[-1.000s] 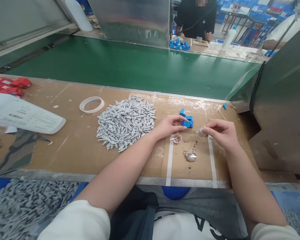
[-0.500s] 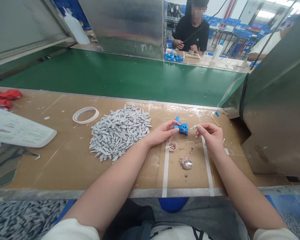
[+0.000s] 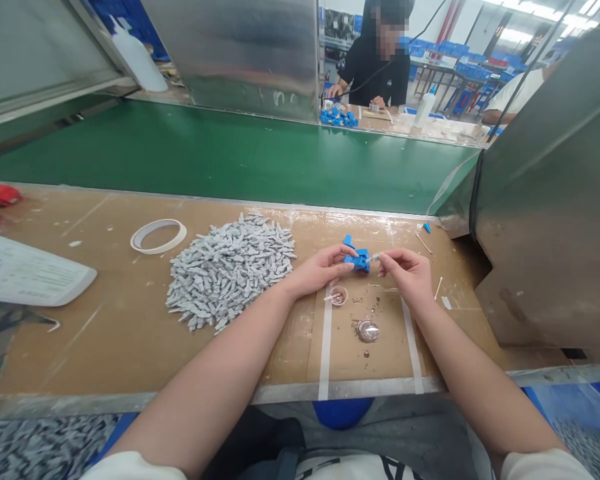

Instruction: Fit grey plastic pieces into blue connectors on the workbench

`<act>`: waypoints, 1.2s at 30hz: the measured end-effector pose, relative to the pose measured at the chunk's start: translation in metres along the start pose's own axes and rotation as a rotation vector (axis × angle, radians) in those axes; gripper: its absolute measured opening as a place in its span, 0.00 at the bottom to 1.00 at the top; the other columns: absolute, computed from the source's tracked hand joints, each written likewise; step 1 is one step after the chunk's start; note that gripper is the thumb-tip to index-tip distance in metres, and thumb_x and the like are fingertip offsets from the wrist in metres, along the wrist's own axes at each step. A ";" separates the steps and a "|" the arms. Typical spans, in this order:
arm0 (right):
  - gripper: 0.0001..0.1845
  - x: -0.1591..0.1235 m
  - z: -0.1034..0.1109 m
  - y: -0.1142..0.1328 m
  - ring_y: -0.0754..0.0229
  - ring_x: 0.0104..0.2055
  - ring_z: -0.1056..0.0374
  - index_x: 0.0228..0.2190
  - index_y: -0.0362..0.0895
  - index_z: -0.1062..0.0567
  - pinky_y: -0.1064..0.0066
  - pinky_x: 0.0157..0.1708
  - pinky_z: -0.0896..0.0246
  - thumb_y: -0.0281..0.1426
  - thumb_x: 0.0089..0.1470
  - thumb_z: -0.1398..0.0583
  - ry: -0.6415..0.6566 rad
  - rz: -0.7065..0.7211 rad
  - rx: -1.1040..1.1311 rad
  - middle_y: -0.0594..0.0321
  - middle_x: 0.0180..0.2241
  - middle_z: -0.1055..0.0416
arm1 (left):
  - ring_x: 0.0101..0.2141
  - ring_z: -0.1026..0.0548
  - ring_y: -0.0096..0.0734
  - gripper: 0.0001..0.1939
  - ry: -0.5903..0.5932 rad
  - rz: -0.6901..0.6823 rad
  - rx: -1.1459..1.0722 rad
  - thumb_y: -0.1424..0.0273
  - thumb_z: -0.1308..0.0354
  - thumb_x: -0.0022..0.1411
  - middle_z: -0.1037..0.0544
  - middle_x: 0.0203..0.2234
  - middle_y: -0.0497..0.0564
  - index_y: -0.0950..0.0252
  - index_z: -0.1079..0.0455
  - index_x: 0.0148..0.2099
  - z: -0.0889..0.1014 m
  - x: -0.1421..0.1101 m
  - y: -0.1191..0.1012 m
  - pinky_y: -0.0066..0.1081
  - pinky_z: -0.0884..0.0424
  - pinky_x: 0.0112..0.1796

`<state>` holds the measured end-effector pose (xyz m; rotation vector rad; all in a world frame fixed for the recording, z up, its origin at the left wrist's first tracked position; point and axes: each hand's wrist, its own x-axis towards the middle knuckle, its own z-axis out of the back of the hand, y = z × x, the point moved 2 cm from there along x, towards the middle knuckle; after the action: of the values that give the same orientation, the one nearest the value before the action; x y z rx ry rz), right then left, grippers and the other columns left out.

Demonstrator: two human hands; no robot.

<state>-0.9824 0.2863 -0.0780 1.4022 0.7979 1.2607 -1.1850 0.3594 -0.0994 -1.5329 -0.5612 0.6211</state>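
My left hand point(image 3: 320, 270) pinches a small blue plastic part point(image 3: 357, 257) just above the brown bench point(image 3: 120, 333). My right hand point(image 3: 405, 272) pinches a thin pale stick point(image 3: 373, 257) whose tip touches the blue part. A big heap of grey plastic pieces point(image 3: 227, 268) lies to the left of my left hand. A small round cup point(image 3: 339, 295) with brownish stuff stands below my left hand. A shiny metal piece point(image 3: 367, 331) lies nearer me between two white tape strips.
A roll of white tape point(image 3: 158, 235) and a printed sheet point(image 3: 25, 270) lie at left. The green conveyor belt point(image 3: 240, 153) runs behind the bench. Metal housing point(image 3: 550, 220) stands at right. A person in black point(image 3: 375, 63) works across the belt beside blue parts point(image 3: 337, 117).
My right hand has brought the stick leftward until its tip meets the blue part held by my left hand. The view has tilted up and shifted slightly.
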 end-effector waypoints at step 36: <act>0.14 0.009 -0.007 -0.016 0.54 0.37 0.26 0.39 0.47 0.19 0.67 0.34 0.38 0.42 0.69 0.40 0.213 0.258 -0.823 0.59 0.34 0.22 | 0.39 0.19 0.43 0.13 -0.548 -0.063 0.574 0.62 0.32 0.60 0.16 0.38 0.54 0.61 0.19 0.46 0.029 -0.004 -0.010 0.43 0.25 0.48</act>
<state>-0.9849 0.3001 -0.0922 0.7144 0.1666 1.6963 -1.2073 0.3786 -0.0902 -0.7951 -0.7574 1.0597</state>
